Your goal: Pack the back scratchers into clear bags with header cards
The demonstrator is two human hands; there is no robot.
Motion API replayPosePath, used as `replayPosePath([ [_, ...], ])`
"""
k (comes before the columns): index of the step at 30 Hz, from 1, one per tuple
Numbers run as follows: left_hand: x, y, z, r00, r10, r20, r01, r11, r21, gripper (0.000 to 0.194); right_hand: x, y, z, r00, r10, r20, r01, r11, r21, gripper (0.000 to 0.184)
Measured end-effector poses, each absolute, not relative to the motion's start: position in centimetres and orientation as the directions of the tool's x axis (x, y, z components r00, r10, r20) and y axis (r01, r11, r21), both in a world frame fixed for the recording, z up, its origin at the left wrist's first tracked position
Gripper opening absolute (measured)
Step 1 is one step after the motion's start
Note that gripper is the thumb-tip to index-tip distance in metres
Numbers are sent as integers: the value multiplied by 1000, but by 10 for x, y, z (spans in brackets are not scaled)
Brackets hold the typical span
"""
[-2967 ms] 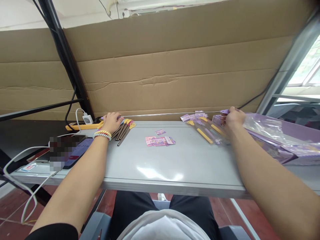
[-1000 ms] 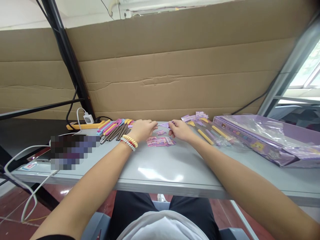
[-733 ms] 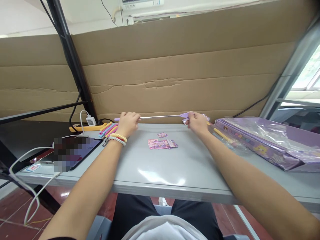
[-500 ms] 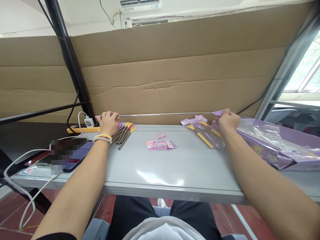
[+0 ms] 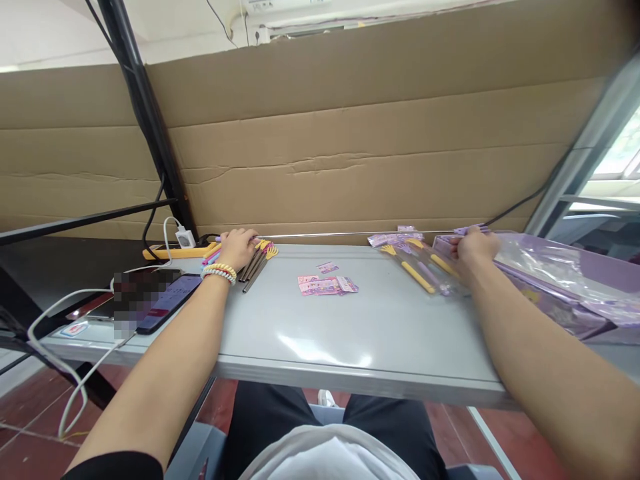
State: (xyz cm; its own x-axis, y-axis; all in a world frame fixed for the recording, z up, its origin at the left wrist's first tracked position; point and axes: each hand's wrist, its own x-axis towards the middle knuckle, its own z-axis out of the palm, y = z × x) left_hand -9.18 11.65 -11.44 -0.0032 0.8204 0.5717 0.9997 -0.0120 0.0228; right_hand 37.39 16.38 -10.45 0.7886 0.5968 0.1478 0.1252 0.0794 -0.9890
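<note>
A thin telescopic metal rod (image 5: 350,234) with a purple claw head is stretched out along the back of the grey table (image 5: 350,333). My left hand (image 5: 239,247) is closed on its purple handle end, just above a bundle of folded rods with coloured handles (image 5: 253,261). My right hand (image 5: 473,245) pinches the purple claw end at the far right, over the clear bags holding yellow-handled rods (image 5: 425,265). Small pink and purple cards (image 5: 325,285) lie between my hands.
A purple box under loose clear plastic (image 5: 560,280) fills the right end. A phone (image 5: 167,301), white cables and a yellow power strip (image 5: 173,252) sit at the left. A cardboard wall (image 5: 350,153) stands behind; a black post rises at the back left.
One second ago my hands held the rod short near the cards. They have since drawn apart, pulling it out to full length along the back edge.
</note>
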Motion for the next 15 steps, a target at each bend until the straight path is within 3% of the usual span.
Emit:
replayPosePath([
  [9,-91,116,-112,5,845,534,1000,-5,-2,33,369,161,-103,779,616,116,127,26,-992,10],
  [15,-94,114,-107,59,851,522,996,-82,20,32,374,164,-112,749,615,247,331,-25,-943,29],
])
